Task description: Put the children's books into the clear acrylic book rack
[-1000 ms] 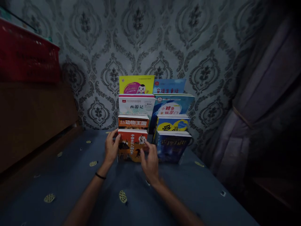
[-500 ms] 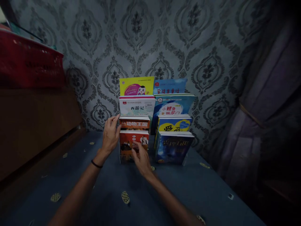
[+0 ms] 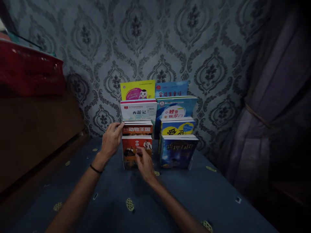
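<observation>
Books stand upright in two columns of stepped rows. My left hand [image 3: 111, 140] is at the left side of the near-left column, its fingertips at the top left corner of the orange animal book [image 3: 138, 129]; the fingers are partly bent and grip nothing. In front of the red-orange book [image 3: 127, 157], my right hand [image 3: 146, 165] has its fingers loosely curved and apart, at or touching the cover. To the right stand a dark blue book [image 3: 179, 153] and a yellow-and-blue book [image 3: 173, 129]. Behind are a white book [image 3: 139, 111], a yellow book [image 3: 137, 85] and blue books [image 3: 190, 105].
The books stand on a dark blue patterned cloth [image 3: 109, 187] against a patterned wall [image 3: 167, 38]. On the left, a red basket [image 3: 31, 69] sits on a brown wooden cabinet [image 3: 39, 129]. A tied curtain [image 3: 255, 129] hangs at the right.
My view has shifted slightly, moving the books a little left in the picture. My left hand's fingers have bent more at the book corner. My right hand stays by the red-orange cover.
</observation>
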The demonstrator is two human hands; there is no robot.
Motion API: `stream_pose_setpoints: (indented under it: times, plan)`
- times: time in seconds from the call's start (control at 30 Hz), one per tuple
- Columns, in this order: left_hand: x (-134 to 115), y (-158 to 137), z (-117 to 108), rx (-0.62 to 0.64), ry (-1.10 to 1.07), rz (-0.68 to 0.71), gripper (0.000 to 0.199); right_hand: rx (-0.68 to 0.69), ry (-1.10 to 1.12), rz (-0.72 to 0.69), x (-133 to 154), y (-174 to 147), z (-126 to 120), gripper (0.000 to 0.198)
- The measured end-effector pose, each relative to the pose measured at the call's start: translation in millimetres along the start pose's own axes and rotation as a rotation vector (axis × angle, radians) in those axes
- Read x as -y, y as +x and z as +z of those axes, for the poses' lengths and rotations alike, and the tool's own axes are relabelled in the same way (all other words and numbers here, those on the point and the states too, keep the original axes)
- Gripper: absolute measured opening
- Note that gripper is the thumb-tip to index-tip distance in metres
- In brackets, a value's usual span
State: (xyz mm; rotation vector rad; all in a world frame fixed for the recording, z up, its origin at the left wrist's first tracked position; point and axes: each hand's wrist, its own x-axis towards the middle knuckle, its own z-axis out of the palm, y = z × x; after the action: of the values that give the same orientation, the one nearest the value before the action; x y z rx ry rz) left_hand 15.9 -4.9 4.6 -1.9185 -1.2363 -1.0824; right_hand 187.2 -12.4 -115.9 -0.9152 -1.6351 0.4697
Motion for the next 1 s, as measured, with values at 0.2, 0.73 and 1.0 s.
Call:
stream_pose_setpoints:
  times: [0.2, 0.73, 1.0]
  plan:
    - [3.3, 7.3, -4.8, 0.037, -0.251, -0.049, 0.025, 0.007, 0.021, -0.019, 1.4, -0.4, 0.1, 0.03]
    - [7.0, 53.3, -14.2, 0.422, -0.202, -0.107, 0.015, -0.007, 0.02, -0.056, 1.0, 0.6, -0.8, 0.027]
    - [-19.5, 78.0, -35.6, 0.656, 0.208, 0.015, 0.026, 0.001, 0.017, -0.073, 4.1, 0.6, -2.9, 0.028]
